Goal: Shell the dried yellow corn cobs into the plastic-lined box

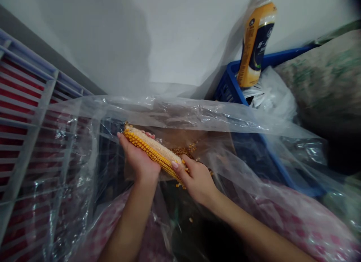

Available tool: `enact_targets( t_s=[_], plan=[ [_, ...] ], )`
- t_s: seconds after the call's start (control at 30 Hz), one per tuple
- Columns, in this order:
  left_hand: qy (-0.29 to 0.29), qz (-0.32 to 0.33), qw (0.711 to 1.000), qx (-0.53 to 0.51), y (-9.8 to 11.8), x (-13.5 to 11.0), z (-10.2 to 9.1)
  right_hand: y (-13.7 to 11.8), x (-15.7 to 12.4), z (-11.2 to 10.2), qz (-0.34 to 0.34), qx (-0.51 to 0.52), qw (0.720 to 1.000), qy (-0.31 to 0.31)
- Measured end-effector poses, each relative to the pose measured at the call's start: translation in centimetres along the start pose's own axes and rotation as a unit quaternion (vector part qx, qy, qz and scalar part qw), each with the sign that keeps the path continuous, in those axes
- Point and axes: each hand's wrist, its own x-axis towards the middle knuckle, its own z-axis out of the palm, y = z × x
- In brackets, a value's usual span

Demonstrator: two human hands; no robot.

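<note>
A dried ear of corn (158, 151) lies slanted between my two hands, over the mouth of a clear plastic bag (180, 107). Its upper side is stripped to pale cob, while yellow kernels still line the lower side. My left hand (142, 158) is closed under the far left end, its fingertips partly hidden behind the ear. At the near right end, my right hand (197, 177) grips the ear with thumb and fingers, a few kernels by the fingertips. Loose kernels (187, 151) are heaped behind the ear, on brown cardboard (183, 136) inside the bag.
A white slatted rack (42, 100) with red behind it stands at left. On the right, a blue basket (232, 75) holds a yellow bottle (256, 43), a white plastic bag (278, 92) and a patterned cloth bundle (329, 77). A pale wall (175, 40) rises behind.
</note>
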Motion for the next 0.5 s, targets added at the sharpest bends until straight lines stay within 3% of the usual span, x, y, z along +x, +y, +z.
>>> enact_targets(
  t_s=[0.13,0.27,0.43,0.5],
  plan=[
    [0.036,-0.017,0.999,-0.026,0.0,0.1,0.1,0.0,0.0,0.2,0.008,0.013,1.000,0.006],
    [0.027,-0.024,0.999,-0.025,-0.1,0.0,0.2,0.2,0.2,0.4,0.020,0.032,0.999,0.008],
    [0.000,0.002,0.999,-0.032,0.1,-1.0,0.6,0.9,1.6,1.0,0.087,0.141,0.985,0.048],
    [-0.009,-0.004,1.000,-0.030,0.2,-1.0,0.6,0.9,2.1,0.9,0.089,0.165,0.982,0.020]
  ],
)
